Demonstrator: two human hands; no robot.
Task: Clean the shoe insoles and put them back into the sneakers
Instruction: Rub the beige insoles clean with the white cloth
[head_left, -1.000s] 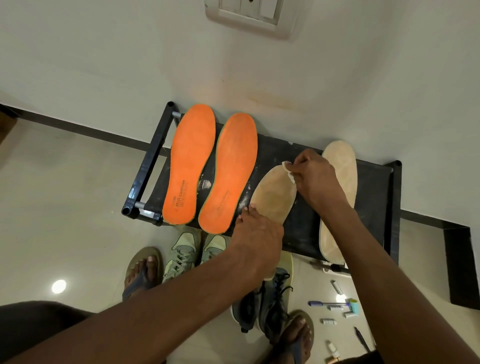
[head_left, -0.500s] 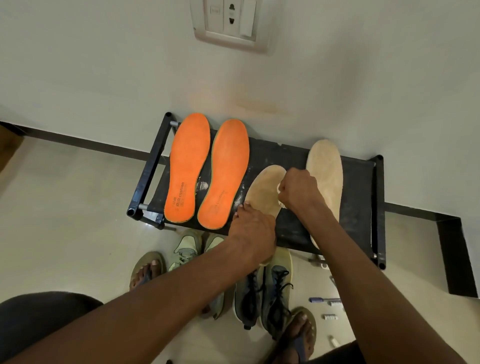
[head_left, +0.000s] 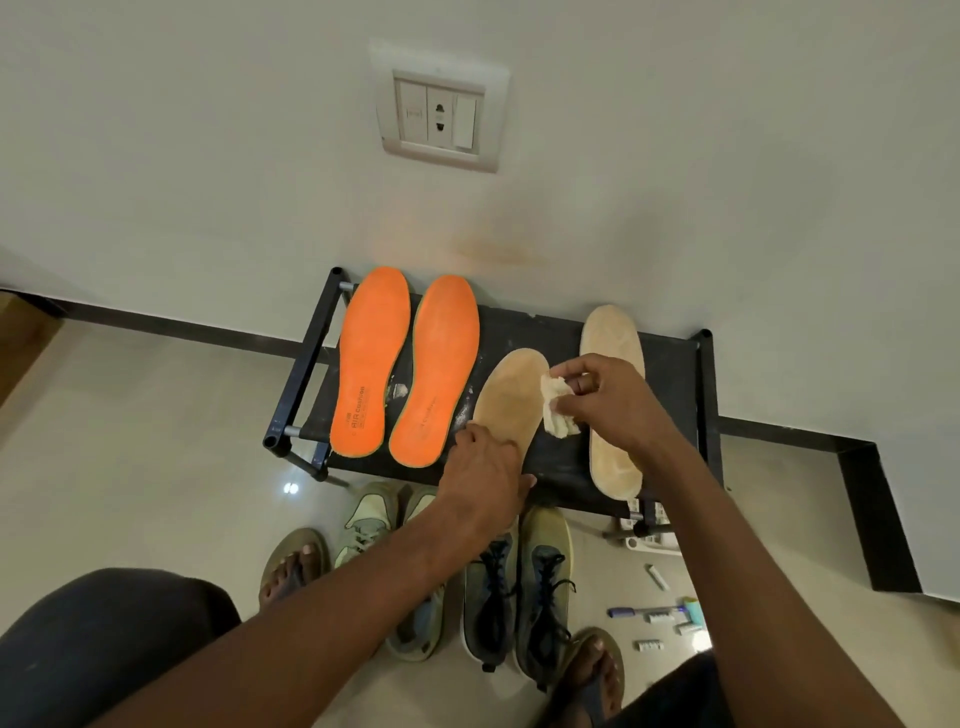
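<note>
- Right hand (head_left: 605, 402) pinches a white cloth (head_left: 557, 406); left hand (head_left: 483, 475) presses the tan insole (head_left: 511, 397) heel onto the black rack (head_left: 675, 364).
- Insole looks light, thin, floppy — best held flat at heel while wiping.

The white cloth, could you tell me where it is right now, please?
In the head view, the right hand pinches the white cloth between the two tan insoles on the black rack.
</note>
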